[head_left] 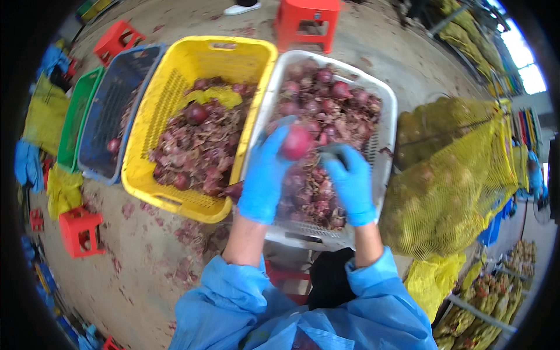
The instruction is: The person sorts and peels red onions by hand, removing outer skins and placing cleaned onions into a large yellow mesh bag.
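My left hand, in a blue glove, grips a round red onion above the white crate. Just right of the onion is my right hand, gloved alike, with its fingers curled in; whatever its dark, blurred fingertips hold cannot be made out. Beneath both hands, the white crate is heaped with red onions and loose dry skins. To its left, the yellow crate holds papery onion skins, a dark red onion and a piece of yellow netting.
Beyond the yellow crate stand a blue-grey crate and a green crate. A bulging yellow mesh sack rests close on the right. Red stools stand ahead and at the left. Onion skins litter the concrete floor.
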A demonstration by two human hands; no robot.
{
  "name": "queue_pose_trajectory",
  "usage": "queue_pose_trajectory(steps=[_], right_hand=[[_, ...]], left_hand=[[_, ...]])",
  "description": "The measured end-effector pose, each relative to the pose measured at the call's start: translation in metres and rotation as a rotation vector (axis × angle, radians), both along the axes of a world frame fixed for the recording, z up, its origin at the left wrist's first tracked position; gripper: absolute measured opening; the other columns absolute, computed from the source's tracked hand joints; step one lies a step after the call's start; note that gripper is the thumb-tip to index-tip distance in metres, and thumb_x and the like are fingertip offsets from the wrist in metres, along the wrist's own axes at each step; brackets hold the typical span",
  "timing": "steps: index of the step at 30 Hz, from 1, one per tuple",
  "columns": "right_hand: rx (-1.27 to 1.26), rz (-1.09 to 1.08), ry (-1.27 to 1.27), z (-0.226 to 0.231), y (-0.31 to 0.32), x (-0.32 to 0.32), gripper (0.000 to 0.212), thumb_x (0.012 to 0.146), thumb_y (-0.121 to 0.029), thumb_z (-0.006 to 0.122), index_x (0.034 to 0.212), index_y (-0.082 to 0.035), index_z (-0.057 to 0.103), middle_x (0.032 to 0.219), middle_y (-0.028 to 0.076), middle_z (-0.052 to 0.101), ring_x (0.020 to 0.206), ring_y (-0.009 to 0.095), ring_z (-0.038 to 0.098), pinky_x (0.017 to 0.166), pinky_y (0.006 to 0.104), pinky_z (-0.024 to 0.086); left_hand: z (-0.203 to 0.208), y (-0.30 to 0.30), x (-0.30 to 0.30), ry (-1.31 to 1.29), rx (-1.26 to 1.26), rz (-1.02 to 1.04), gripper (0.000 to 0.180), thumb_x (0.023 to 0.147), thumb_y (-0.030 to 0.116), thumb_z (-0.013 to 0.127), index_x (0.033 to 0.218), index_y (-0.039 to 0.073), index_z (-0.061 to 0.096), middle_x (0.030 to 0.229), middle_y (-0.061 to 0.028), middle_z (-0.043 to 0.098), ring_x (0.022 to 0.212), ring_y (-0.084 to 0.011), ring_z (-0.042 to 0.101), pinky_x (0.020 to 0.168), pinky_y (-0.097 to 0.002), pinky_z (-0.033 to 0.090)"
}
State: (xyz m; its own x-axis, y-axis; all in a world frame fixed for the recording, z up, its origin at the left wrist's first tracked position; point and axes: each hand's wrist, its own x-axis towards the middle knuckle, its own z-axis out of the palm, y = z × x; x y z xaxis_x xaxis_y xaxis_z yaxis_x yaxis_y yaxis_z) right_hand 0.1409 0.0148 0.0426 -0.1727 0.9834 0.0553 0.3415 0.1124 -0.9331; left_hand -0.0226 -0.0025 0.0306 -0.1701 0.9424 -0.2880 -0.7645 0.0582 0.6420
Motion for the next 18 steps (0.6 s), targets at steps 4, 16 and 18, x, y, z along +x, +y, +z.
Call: queue_pose_trajectory(steps=[4, 16, 18], right_hand=[[-0.031, 0.024, -0.004, -0.006, 0.004, -0.024, 0.017, 0.086, -0.018, 0.069, 0.085, -0.002, 0.064, 0.068, 0.012, 0.061, 0.058, 0.015, 0.055, 0.058, 0.0317, 0.047], [0.162, 0.106, -0.068, 0.001, -0.007, 0.024, 0.076, 0.075, -0.020, 0.075, 0.143, -0.010, 0.042, 0.138, 0.018, 0.050, 0.126, 0.031, 0.050, 0.104, 0.0391, 0.042], [0.249, 0.334, -0.176, 0.029, -0.010, 0.004, 0.084, 0.074, -0.014, 0.075, 0.147, -0.009, 0.036, 0.141, 0.016, 0.048, 0.129, 0.026, 0.047, 0.106, 0.0397, 0.040]], left_hand=[[0.000, -0.004, -0.007, 0.223, 0.094, 0.014, 0.046, 0.093, 0.016, 0.060, 0.132, -0.003, 0.048, 0.122, -0.0144, 0.059, 0.111, -0.0203, 0.060, 0.094, -0.0361, 0.053], [0.026, -0.006, 0.012, 0.476, 0.051, -0.139, 0.040, 0.103, 0.030, 0.043, 0.130, 0.003, 0.056, 0.133, -0.0096, 0.056, 0.118, -0.0191, 0.055, 0.094, -0.0337, 0.050], [0.000, -0.007, 0.009, 0.508, 0.056, -0.224, 0.044, 0.102, 0.032, 0.043, 0.134, 0.003, 0.053, 0.134, -0.0091, 0.054, 0.118, -0.0180, 0.054, 0.093, -0.0333, 0.050]])
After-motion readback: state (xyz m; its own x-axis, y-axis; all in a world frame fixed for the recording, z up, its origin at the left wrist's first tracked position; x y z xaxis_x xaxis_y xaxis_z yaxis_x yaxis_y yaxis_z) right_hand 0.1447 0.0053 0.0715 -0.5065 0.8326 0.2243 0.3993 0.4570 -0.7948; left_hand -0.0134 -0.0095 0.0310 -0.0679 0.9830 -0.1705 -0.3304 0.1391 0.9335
